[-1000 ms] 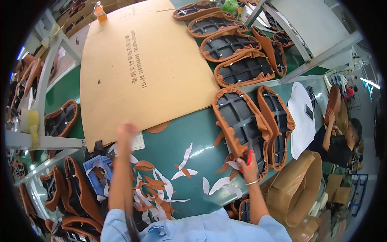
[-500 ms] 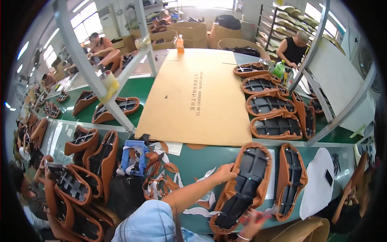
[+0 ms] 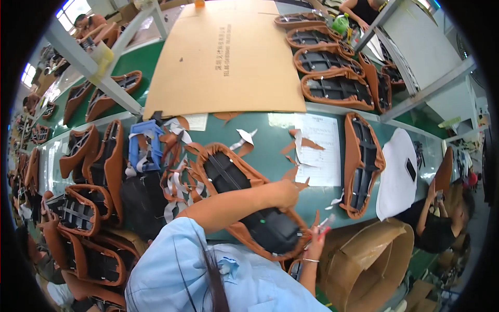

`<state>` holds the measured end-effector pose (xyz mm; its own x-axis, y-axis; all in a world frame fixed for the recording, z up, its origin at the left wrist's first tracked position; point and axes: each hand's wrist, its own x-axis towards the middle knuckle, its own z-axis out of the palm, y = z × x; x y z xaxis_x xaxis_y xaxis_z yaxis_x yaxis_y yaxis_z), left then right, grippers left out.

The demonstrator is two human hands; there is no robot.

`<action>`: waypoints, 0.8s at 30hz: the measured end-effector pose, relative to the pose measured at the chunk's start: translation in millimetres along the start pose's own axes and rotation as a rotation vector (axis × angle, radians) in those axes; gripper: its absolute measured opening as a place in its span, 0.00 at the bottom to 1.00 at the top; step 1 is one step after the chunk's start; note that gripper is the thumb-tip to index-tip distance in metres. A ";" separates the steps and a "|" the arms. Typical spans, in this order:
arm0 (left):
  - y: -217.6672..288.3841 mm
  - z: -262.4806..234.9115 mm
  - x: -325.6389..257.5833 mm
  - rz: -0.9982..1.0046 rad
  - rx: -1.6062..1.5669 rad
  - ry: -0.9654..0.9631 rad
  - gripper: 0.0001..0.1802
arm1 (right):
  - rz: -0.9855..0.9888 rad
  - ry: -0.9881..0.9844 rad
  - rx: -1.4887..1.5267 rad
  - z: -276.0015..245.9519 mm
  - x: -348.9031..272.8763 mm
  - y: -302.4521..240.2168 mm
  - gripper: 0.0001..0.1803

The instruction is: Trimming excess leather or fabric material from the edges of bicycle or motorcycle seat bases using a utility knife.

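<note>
A long brown leather-covered panel (image 3: 270, 229) with a black ribbed back lies slanted across the bench in front of me, its gathered brown edge folded over the frame. My left hand (image 3: 285, 195) is closed on the panel's far edge, and that forearm crosses over its middle. At the panel's near right end is my right hand (image 3: 314, 243), closed round a red-handled tool (image 3: 326, 226) with a pale tip. The tool's exact kind is blurred. Brown and white offcuts (image 3: 179, 190) lie beside the panel's left end.
A similar panel (image 3: 362, 166) stands at the right beside a white sheet (image 3: 397, 177) bearing a phone (image 3: 410, 170). Printed paper (image 3: 325, 151) lies beyond my hands. A blue basket (image 3: 146, 145) sits left, a large cardboard (image 3: 234, 62) ahead, an open carton (image 3: 358, 265) at right. Several people work around.
The panel has swung from nearly upright to slanting left, and its middle has moved left. My left hand has shifted along its edge. My view has tilted down; the paper and offcuts are uncovered.
</note>
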<state>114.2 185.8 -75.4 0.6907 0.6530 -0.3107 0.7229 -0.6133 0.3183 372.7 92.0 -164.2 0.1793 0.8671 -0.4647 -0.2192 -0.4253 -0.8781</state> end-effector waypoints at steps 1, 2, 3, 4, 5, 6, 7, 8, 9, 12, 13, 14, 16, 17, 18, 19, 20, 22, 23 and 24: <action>8.9 24.1 -7.3 -0.015 0.162 -0.006 0.10 | 0.197 -0.083 -0.104 12.6 -12.4 -8.0 0.17; 16.8 50.1 0.5 -0.055 0.150 -0.054 0.08 | 0.107 -0.097 -0.223 16.8 -17.0 4.5 0.16; 23.3 39.9 -4.2 -0.059 0.186 -0.004 0.07 | 0.073 -0.114 -0.380 3.9 -13.0 19.9 0.17; 32.1 25.6 -20.0 -0.071 0.217 0.039 0.06 | 0.049 -0.142 -0.538 -7.2 -17.2 32.4 0.17; 39.6 25.5 -34.8 -0.072 0.195 0.028 0.06 | 0.071 -0.144 -0.549 -4.9 -28.3 32.5 0.17; 42.4 25.1 -46.0 -0.139 0.090 0.483 0.05 | 0.050 -0.176 -0.557 8.4 -36.1 25.3 0.18; 45.1 28.7 -55.2 -0.203 -0.023 0.936 0.05 | 0.029 -0.203 -0.566 14.3 -44.2 20.9 0.19; 51.9 40.2 -63.4 -0.328 -0.404 1.100 0.04 | 0.039 -0.202 -0.575 12.5 -50.4 21.1 0.19; 55.1 50.9 -72.7 -0.450 -0.787 1.244 0.03 | 0.016 -0.270 -0.673 11.8 -54.3 21.6 0.19; 15.2 65.3 -102.9 -1.054 -1.697 1.353 0.13 | -0.180 -0.382 -0.843 12.4 -53.8 13.6 0.21; 1.1 73.7 -104.5 -1.072 -1.785 1.288 0.14 | -0.102 -0.357 -0.843 13.6 -46.3 9.0 0.20; -9.2 79.7 -105.2 -1.086 -1.876 1.221 0.15 | -0.024 -0.332 -0.847 17.3 -38.3 3.9 0.19; -27.5 81.0 -96.9 -1.129 -1.835 1.136 0.15 | -0.145 -0.415 -0.895 47.7 -23.3 -26.0 0.14; -31.7 79.5 -91.6 -1.157 -1.788 1.037 0.15 | -0.503 -0.475 -1.071 49.7 -5.5 -26.6 0.16; -35.9 84.9 -91.4 -1.171 -1.794 1.049 0.15 | -0.502 -0.493 -1.078 72.7 -4.8 -36.7 0.16; -39.0 89.5 -92.2 -1.195 -1.720 1.055 0.14 | -0.411 -0.550 -1.055 104.5 -12.9 -59.0 0.19; -41.1 91.5 -92.2 -1.211 -1.644 1.059 0.13 | -0.322 -0.600 -1.030 131.4 -15.1 -72.7 0.21; -39.1 93.8 -90.2 -1.194 -1.567 1.030 0.15 | -0.637 -0.702 -1.086 165.0 -6.3 -80.6 0.23; -38.2 97.6 -90.3 -1.160 -1.523 1.027 0.15 | -0.946 -0.807 -1.110 180.0 -3.1 -83.6 0.24; -39.9 100.6 -90.9 -1.127 -1.476 1.025 0.15 | -0.952 -0.812 -1.119 197.1 -0.3 -86.9 0.24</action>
<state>24.3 106.2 -150.0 -0.5467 0.6648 -0.5091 -0.1794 0.5008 0.8467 202.7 179.7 -65.4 -0.7487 0.6546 0.1045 0.4764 0.6410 -0.6019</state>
